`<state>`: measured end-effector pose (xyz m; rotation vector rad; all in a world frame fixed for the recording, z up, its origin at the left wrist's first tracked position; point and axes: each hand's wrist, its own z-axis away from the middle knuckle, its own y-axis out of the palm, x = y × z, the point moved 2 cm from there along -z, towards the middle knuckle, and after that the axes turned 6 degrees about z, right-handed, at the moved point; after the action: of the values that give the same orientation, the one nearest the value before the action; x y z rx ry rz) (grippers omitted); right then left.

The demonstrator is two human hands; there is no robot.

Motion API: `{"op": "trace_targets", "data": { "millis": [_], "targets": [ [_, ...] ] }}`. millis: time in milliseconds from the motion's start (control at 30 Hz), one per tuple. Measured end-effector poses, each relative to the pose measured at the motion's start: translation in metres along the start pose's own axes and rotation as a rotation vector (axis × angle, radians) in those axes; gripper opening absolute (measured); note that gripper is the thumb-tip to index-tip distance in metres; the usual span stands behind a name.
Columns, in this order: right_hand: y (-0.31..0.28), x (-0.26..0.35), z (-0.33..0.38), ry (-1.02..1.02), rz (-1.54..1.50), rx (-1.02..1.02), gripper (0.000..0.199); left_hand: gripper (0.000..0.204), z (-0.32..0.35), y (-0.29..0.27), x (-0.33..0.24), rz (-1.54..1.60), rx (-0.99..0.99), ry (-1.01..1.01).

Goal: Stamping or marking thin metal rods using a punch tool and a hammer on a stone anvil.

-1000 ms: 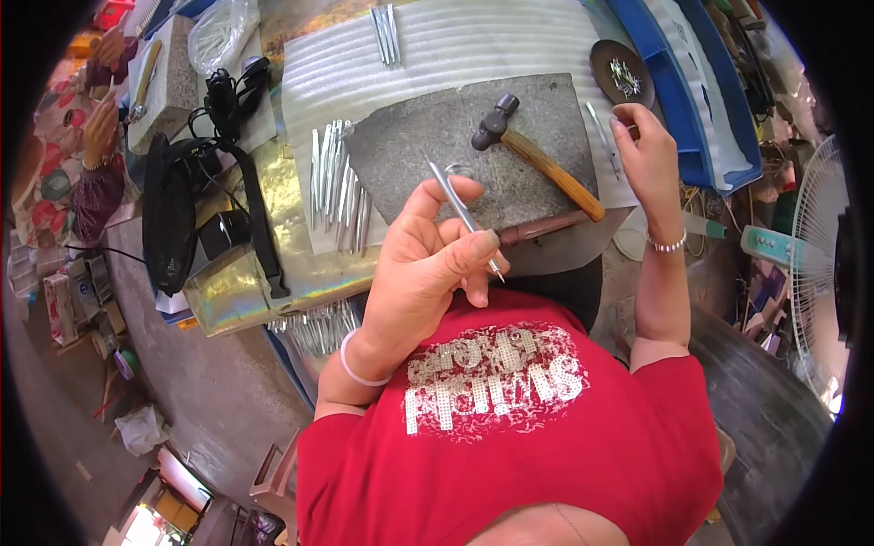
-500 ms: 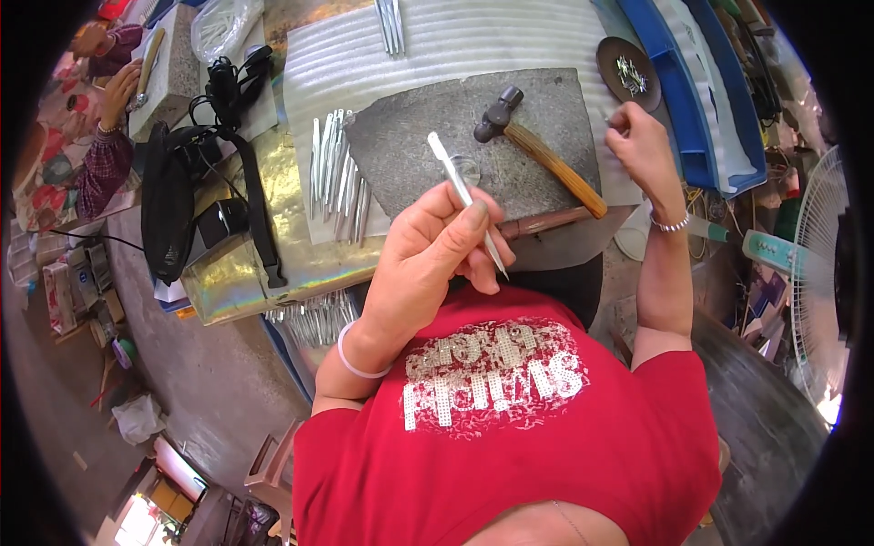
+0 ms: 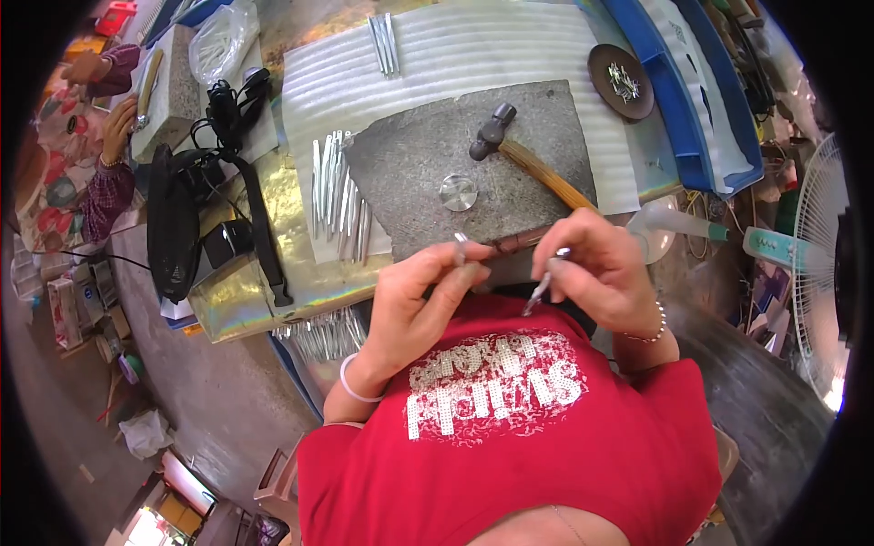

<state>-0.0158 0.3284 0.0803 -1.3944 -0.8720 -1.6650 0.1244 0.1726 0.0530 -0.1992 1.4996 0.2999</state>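
Note:
My left hand is closed in a pinch on a small silver metal piece, most of it hidden by the fingers. My right hand grips a slim, shiny metal piece whose narrow end points down toward the red shirt. The two hands are apart, in front of the bench's near edge. Just beyond them lies a dark stone slab with a round metal disc on it. A ball-peen hammer rests on the slab, its wooden handle reaching toward my right hand.
Several silver strips lie left of the slab, with more strips behind it. A brown dish of tiny metal pins stands at right, beside a blue tray. A black bag, a fan and a co-worker's hand are around.
My right hand has come from beside the brown dish to near my left hand and now grips a shiny piece. My left hand has lowered, and the long strip it held upright no longer shows whole.

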Motion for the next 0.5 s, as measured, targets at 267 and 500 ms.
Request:
{"op": "trace_targets", "data": {
  "millis": [267,500],
  "targets": [
    [0.029,0.005,-0.016,-0.008,-0.053,0.064,0.008,0.018,0.006,0.010,0.001,0.345,-0.037,0.011],
    [0.031,0.014,-0.022,-0.375,0.381,-0.063,0.007,0.015,0.004,0.010,0.002,0.343,-0.046,0.036]
  ]
}}
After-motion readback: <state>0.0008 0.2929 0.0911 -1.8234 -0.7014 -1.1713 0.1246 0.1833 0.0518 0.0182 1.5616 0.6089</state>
